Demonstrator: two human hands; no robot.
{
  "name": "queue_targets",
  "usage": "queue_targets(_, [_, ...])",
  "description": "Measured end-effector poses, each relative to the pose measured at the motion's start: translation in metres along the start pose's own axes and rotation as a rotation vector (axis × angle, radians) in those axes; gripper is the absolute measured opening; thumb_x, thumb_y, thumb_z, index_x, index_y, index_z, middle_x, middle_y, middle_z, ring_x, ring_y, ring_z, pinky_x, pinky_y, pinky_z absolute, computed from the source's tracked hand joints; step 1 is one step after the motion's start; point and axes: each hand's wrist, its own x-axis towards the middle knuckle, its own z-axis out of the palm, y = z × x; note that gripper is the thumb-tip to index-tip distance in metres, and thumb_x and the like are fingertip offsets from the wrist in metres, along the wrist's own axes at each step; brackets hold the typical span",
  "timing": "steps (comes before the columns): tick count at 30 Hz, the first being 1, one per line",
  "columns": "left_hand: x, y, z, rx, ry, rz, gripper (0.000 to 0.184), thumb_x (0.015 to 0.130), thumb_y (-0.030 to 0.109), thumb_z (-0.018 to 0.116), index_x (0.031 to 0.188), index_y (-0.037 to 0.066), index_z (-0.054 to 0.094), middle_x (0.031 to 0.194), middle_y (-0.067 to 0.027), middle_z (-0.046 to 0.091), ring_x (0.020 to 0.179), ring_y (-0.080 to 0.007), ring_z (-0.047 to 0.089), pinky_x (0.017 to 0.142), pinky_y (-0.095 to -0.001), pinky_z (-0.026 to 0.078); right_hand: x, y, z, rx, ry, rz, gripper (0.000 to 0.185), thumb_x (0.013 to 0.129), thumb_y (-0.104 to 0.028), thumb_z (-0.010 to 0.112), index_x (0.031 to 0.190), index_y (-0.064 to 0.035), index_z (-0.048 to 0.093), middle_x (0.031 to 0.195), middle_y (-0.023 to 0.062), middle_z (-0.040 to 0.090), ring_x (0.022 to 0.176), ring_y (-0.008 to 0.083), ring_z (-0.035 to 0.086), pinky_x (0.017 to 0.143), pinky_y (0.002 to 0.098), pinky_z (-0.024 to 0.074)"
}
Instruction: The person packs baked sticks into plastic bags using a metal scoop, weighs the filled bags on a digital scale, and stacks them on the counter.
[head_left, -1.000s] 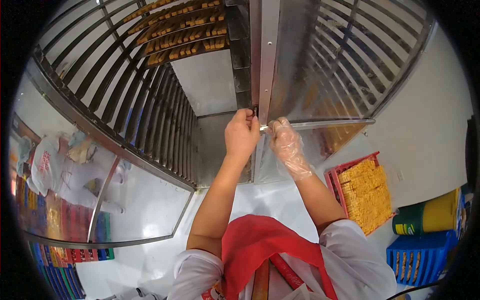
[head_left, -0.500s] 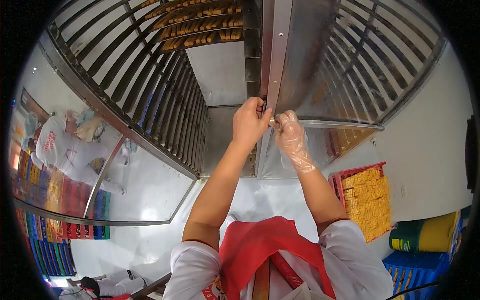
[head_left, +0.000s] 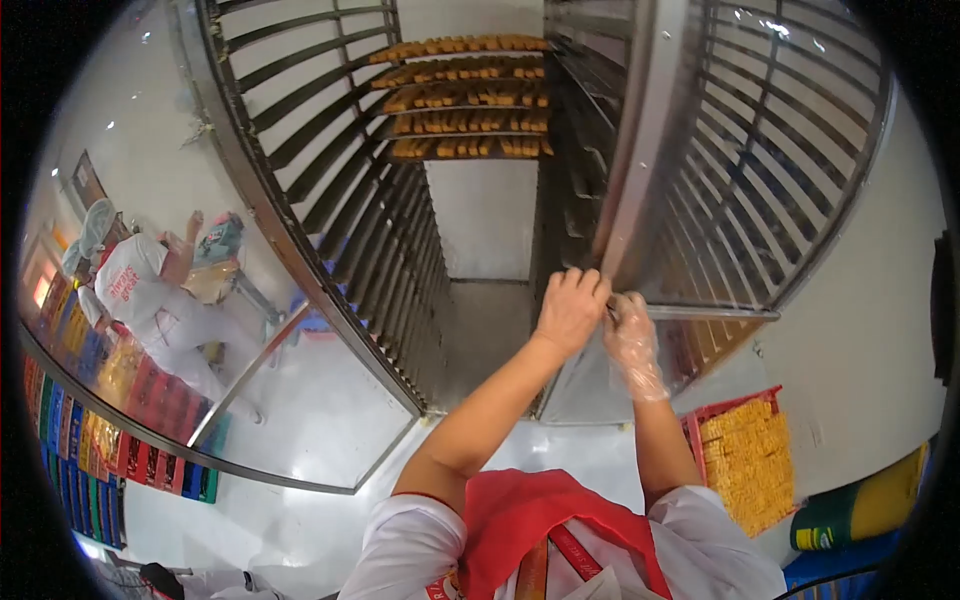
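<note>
A tall metal rack stands open in front of me, with trays of brown baked sticks on its upper levels. My bare left hand has its fingers curled at the edge of the metal frame post, right of the opening. Close beside it on the right, my right hand, in a clear plastic glove, is closed at the near end of a horizontal metal bar. What the fingers of either hand grip is hidden. A transparent door panel stands swung out on the left.
A red crate of yellow sticks sits on the floor at right, near a green and yellow container and a blue crate. Beyond the left panel a co-worker stands by stacked coloured crates. Another person is at bottom left.
The view has shifted, showing more of the rack and its trays. Both hands now appear farther right and lower, still at the frame post. The co-worker at left has changed posture.
</note>
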Motion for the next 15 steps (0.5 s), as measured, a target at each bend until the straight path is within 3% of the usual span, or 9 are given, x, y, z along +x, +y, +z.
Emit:
queue_targets(2, [-0.011, -0.015, -0.024, -0.227, 0.226, -0.01, 0.039, 0.078, 0.021, 0.075, 0.115, 0.01, 0.064, 0.111, -0.0083, 0.062, 0.104, -0.0275, 0.059, 0.09, -0.0438, 0.045, 0.007, -0.031, -0.003, -0.037, 0.058, 0.009, 0.011, 0.086, -0.008, 0.069, 0.096, -0.003, 0.065, 0.102, 0.0151, 0.063, 0.088, 0.0382, 0.064, 0.076, 0.0477, 0.0521])
queue_targets(3, [-0.023, -0.028, -0.033, -0.271, 0.199, -0.065, 0.048, 0.082, 0.018, 0.075, 0.126, 0.009, 0.059, 0.123, -0.011, 0.06, 0.109, -0.0305, 0.058, 0.093, -0.0444, 0.044, 0.012, -0.049, -0.003, 0.106, 0.123, 0.022, 0.011, 0.086, -0.009, 0.069, 0.095, -0.003, 0.067, 0.097, 0.0149, 0.064, 0.083, 0.0356, 0.065, 0.074, 0.0447, 0.0525])
queue_targets(5, [-0.047, -0.055, -0.054, -0.281, 0.238, -0.159, 0.046, 0.082, 0.016, 0.074, 0.126, 0.009, 0.06, 0.123, -0.0115, 0.06, 0.109, -0.0315, 0.058, 0.093, -0.0442, 0.044, 0.031, -0.091, 0.0, 0.354, 0.2, -0.003, 0.011, 0.087, -0.012, 0.072, 0.089, -0.0016, 0.069, 0.082, 0.0127, 0.064, 0.072, 0.0258, 0.063, 0.066, 0.0359, 0.0507])
queue_targets(8, [-0.091, -0.087, -0.087, -0.322, 0.214, -0.318, 0.042, 0.084, 0.011, 0.07, 0.125, 0.008, 0.06, 0.123, -0.0127, 0.06, 0.109, -0.0336, 0.058, 0.092, -0.0436, 0.045, 0.091, -0.159, 0.04, 1.059, -0.101, 0.323, 0.015, 0.09, -0.016, 0.074, 0.084, -0.0023, 0.068, 0.072, -0.0022, 0.057, 0.058, 0.0068, 0.049, 0.05, 0.0243, 0.0357])
queue_targets(9, [-0.106, -0.095, -0.095, -0.322, 0.172, -0.336, 0.043, 0.083, 0.011, 0.071, 0.125, 0.008, 0.06, 0.124, -0.0131, 0.06, 0.11, -0.0336, 0.059, 0.091, -0.0431, 0.045, 0.12, -0.178, 0.058, 1.182, -0.169, 0.382, 0.019, 0.089, -0.02, 0.075, 0.08, -0.0054, 0.066, 0.07, -0.0017, 0.056, 0.055, 0.0071, 0.045, 0.049, 0.0254, 0.0331])
queue_targets(12, [-0.162, -0.117, -0.117, -0.293, 0.056, -0.385, 0.044, 0.082, 0.012, 0.072, 0.124, 0.008, 0.061, 0.123, -0.0146, 0.061, 0.111, -0.0332, 0.06, 0.088, -0.043, 0.047, 0.252, -0.191, 0.15, 1.694, -0.489, 0.127, 0.023, 0.092, -0.023, 0.068, 0.076, -0.0087, 0.062, 0.07, 0.0008, 0.057, 0.063, 0.0128, 0.051, 0.059, 0.0273, 0.0411])
queue_targets(13, [-0.185, -0.122, -0.126, -0.269, -0.009, -0.447, 0.043, 0.083, 0.013, 0.071, 0.124, 0.008, 0.061, 0.123, -0.0137, 0.061, 0.109, -0.0326, 0.06, 0.088, -0.0438, 0.047, 0.291, -0.199, 0.172, 1.755, -0.383, 0.327, 0.021, 0.091, -0.021, 0.067, 0.076, -0.0072, 0.062, 0.074, 0.0034, 0.06, 0.071, 0.016, 0.058, 0.066, 0.0262, 0.0479])
queue_targets(14, [-0.211, -0.126, -0.136, -0.241, -0.069, -0.518, 0.042, 0.084, 0.014, 0.069, 0.124, 0.009, 0.06, 0.122, -0.0128, 0.061, 0.106, -0.032, 0.061, 0.088, -0.0445, 0.047, 0.332, -0.198, 0.187, 1.836, -0.374, 0.309, 0.017, 0.094, -0.018, 0.064, 0.084, -0.0045, 0.065, 0.09, 0.0128, 0.068, 0.091, 0.0229, 0.066, 0.091, 0.0348, 0.054])
queue_targets(15, [-0.247, -0.13, -0.14, -0.188, -0.094, -0.589, 0.041, 0.083, 0.014, 0.07, 0.123, 0.009, 0.061, 0.121, -0.0129, 0.061, 0.106, -0.0323, 0.061, 0.089, -0.0447, 0.047, 0.363, -0.206, 0.191, 1.879, -0.257, 0.508, 0.019, 0.094, -0.017, 0.062, 0.087, -0.0002, 0.066, 0.086, 0.0146, 0.065, 0.095, 0.0288, 0.066, 0.092, 0.034, 0.056])
